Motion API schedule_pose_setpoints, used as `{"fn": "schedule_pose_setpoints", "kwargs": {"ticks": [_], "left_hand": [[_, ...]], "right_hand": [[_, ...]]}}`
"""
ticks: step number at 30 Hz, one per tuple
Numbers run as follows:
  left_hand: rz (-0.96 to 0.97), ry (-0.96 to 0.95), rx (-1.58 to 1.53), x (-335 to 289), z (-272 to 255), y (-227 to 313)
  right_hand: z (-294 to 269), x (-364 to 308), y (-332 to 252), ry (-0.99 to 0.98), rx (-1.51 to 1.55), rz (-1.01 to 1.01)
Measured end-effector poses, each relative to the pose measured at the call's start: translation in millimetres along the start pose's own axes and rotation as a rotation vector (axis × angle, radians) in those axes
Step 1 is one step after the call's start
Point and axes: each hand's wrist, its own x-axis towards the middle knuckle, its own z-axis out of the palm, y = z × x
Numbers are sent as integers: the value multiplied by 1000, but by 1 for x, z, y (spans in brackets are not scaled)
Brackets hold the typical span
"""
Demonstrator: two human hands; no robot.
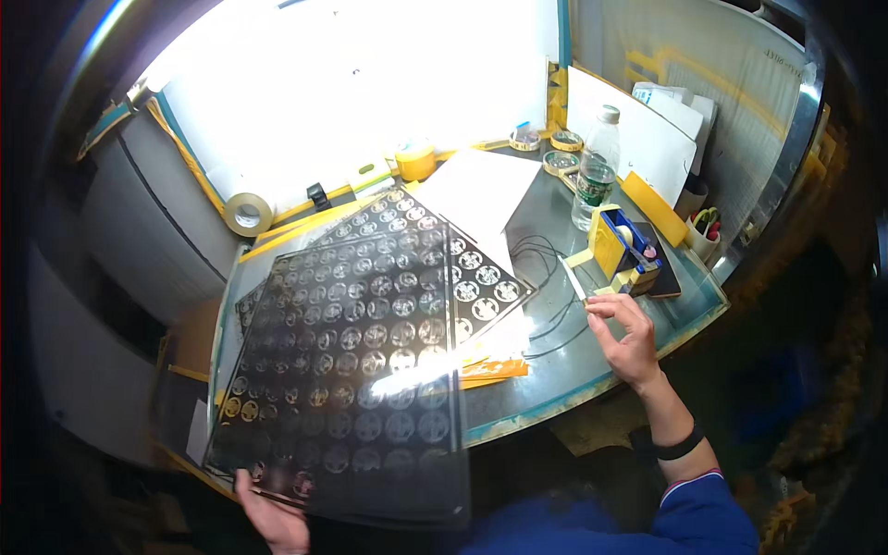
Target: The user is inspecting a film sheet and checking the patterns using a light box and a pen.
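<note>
A large dark, glossy, see-through sheet (347,319) with rows of round patterns slants across the left and middle of the table. Its near left edge is gripped by my left hand (277,518), thumb on top and the other fingers partly hidden beneath. Under it lies another black sheet (490,284) with light round patterns, its right corner showing. At the right, my right hand (629,338) pinches the lower end of a narrow white strip (575,279) between thumb and fingertips. Just beyond that strip stands a yellow and blue tape dispenser (622,245).
A clear plastic bottle (597,176) stands behind the dispenser, near several tape rolls (566,141). White paper (481,190) lies at the back, beside a yellow round container (415,162). A brown tape roll (248,215) sits back left. Thin black cables (555,326) loop across the table.
</note>
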Motion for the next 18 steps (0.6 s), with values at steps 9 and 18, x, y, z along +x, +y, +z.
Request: {"fn": "schedule_pose_setpoints", "kwargs": {"ticks": [9, 18], "left_hand": [[-598, -217, 629, -47, 18, -21], [-100, 36, 307, 19, -37, 42]], "right_hand": [[-12, 7, 4, -27, 4, -96], [-12, 8, -30, -134, 29, -197]]}}
